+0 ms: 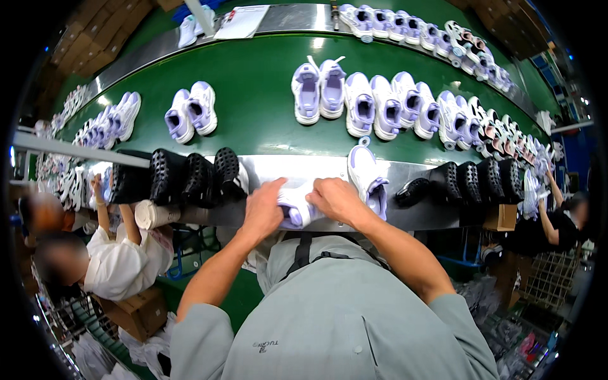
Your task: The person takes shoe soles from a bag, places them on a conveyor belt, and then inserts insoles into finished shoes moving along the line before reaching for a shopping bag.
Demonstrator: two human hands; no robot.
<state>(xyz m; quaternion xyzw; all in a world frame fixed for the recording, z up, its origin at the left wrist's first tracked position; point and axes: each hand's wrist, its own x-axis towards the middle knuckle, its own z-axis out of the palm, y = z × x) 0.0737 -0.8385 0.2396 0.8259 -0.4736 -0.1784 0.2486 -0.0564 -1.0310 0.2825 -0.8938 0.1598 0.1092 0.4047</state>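
White and lilac material covers the held shoe (295, 210), which sits between two bare hands over the near side of the steel ledge (278, 168), its opening turned toward the person. The left hand (265, 204) is closed on the shoe's left side, fingers bent over the upper; the right hand (337, 196) is closed on the other side, knuckles up. What the fingertips do underneath is hidden, so the exact handling of the upper is hard to tell.

Just right of the right hand, a second shoe (367, 177) of the same colours stands upright on the ledge, touched by neither hand and probably the mate of the first. Along the ledge, black studded forms (168, 177) stand to the left of the hands, and another black group (478, 180) stands to the right.

Beyond the ledge runs the green belt (253, 82). On it, past the ledge's middle, stands a pair with raised loops (307, 95); to its right comes a close row of shoes (360, 107), and to its left a lone pair (191, 113).

As for progress, work on the held shoe looks unfinished, since both hands are on it; its neighbour's state is unclear. The pair is not yet together on the belt, and nothing visible settles which belt shoes are finished.
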